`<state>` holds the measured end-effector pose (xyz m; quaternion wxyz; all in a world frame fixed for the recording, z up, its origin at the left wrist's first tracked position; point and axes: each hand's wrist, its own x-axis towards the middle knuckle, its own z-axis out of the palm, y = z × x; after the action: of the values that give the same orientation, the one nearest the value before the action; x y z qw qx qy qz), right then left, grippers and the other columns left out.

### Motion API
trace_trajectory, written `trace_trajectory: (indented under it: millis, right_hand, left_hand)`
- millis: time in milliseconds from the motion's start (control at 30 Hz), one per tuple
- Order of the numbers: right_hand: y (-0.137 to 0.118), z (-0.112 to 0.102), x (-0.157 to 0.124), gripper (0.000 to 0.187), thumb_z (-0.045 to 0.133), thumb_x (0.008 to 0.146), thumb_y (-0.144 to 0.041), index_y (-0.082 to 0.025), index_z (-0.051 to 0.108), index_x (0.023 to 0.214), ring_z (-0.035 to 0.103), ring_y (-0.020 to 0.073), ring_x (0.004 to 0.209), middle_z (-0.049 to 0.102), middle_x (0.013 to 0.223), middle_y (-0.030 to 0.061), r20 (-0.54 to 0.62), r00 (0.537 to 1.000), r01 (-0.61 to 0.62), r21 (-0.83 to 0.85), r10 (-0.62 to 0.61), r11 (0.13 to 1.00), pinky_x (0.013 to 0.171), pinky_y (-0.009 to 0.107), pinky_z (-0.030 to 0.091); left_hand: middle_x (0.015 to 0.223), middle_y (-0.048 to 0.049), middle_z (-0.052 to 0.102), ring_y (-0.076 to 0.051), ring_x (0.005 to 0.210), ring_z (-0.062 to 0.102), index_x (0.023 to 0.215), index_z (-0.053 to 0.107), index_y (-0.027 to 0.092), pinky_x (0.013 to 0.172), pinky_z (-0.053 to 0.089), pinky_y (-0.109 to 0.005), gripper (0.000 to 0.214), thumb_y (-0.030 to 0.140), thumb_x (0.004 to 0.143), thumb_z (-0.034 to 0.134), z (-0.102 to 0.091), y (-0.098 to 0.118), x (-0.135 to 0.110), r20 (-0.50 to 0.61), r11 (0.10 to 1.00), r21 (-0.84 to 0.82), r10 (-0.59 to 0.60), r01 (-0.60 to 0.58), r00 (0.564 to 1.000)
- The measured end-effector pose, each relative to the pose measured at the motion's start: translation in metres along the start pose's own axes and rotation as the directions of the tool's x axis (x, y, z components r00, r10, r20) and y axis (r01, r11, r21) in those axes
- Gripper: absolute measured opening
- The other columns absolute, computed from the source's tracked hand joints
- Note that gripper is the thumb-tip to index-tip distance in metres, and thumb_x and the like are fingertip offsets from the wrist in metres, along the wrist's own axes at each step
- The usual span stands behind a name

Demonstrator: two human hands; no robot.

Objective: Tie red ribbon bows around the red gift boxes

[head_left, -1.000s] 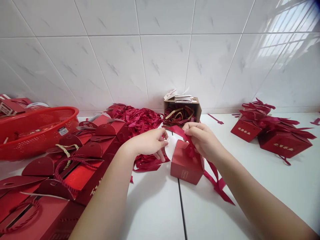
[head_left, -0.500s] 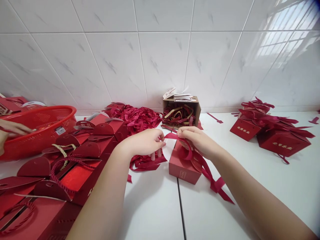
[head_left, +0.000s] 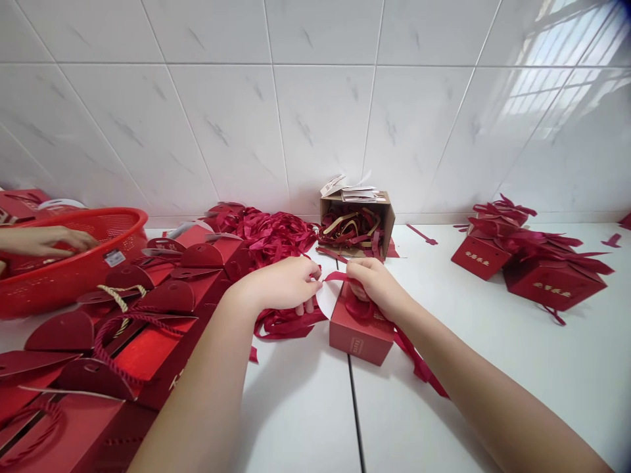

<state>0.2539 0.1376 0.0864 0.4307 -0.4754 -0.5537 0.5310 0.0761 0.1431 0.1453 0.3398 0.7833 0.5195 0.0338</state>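
A small red gift box (head_left: pixel 359 334) stands on the white table in the middle. A dark red ribbon (head_left: pixel 417 360) loops over its top and trails off to the right. My left hand (head_left: pixel 280 284) is closed in a pinch on the ribbon's end just left of the box, beside the box's white-lined flap (head_left: pixel 328 297). My right hand (head_left: pixel 375 286) rests on top of the box, fingers closed around the ribbon loop.
Several unfolded red boxes with cord handles (head_left: pixel 123 328) lie at the left. Another person's hand (head_left: pixel 46 240) reaches into a red plastic basket (head_left: pixel 73 269). A loose ribbon pile (head_left: pixel 276 233) and a cardboard box of ribbons (head_left: pixel 357 220) sit by the tiled wall. Finished ribboned boxes (head_left: pixel 532 266) stand at the right.
My hands have come closer together and lower onto the box top, drawing the ribbon in. Another person's hand has come into view at the basket.
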Motion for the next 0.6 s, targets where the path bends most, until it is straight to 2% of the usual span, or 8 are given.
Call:
trace_trajectory:
  millis: [133,267,433,500,600]
  right_hand:
    - [-0.0055,0.0024,-0.0036,0.022,0.051,0.066,-0.031,-0.019,0.038,0.052,0.035,0.0068,0.042,0.042,0.047,-0.0038,-0.013,1.0,-0.027,-0.136,0.026,0.99,0.042,0.021,0.022]
    - [-0.0068,0.0027,-0.0043,0.027,0.051,0.067,-0.033,-0.018,0.036,0.051,0.031,0.0062,0.045,0.036,0.047,-0.0053,0.007,1.0,-0.02,-0.177,0.022,0.984,0.044,0.021,0.021]
    - [-0.002,0.0026,-0.0028,0.023,0.05,0.069,-0.026,-0.017,0.037,0.052,0.029,0.0052,0.047,0.033,0.049,-0.0066,0.143,0.986,0.109,-0.173,-0.085,0.979,0.046,0.02,0.022]
    - [-0.0005,0.003,-0.0025,0.02,0.048,0.07,-0.024,-0.017,0.04,0.053,0.032,0.0053,0.047,0.037,0.05,-0.0062,0.176,0.978,0.144,-0.161,-0.115,0.976,0.047,0.02,0.024]
    - [-0.0032,0.0027,-0.0034,0.017,0.048,0.071,-0.023,-0.016,0.047,0.056,0.039,0.0062,0.048,0.045,0.052,-0.0045,0.166,0.983,0.112,-0.177,-0.083,0.978,0.048,0.02,0.028]
  left_hand:
    - [0.065,-0.0034,0.068,-0.019,0.06,0.062,0.077,0.058,0.02,0.055,0.045,-0.027,0.029,0.047,0.08,0.046,0.0003,-0.0004,0.0,0.037,0.999,-0.032,0.007,-0.005,0.999]
    - [0.065,-0.0024,0.068,-0.02,0.061,0.063,0.082,0.058,0.021,0.055,0.045,-0.027,0.027,0.046,0.078,0.048,-0.0008,0.0019,-0.0016,0.021,0.999,-0.043,0.006,-0.005,1.0]
    - [0.065,-0.0017,0.066,-0.019,0.063,0.064,0.08,0.054,0.021,0.056,0.047,-0.027,0.029,0.045,0.084,0.038,-0.0011,0.0036,-0.0021,0.034,0.996,-0.085,0.017,-0.014,0.999]
    - [0.066,-0.0017,0.066,-0.019,0.063,0.065,0.078,0.051,0.021,0.056,0.048,-0.027,0.028,0.044,0.085,0.036,0.0001,0.0023,0.0,0.018,0.996,-0.089,0.022,-0.021,1.0]
    - [0.067,-0.0014,0.066,-0.019,0.062,0.065,0.076,0.049,0.021,0.057,0.048,-0.026,0.023,0.041,0.083,0.041,0.0006,0.0009,0.0036,-0.049,0.996,-0.08,0.04,-0.044,0.998]
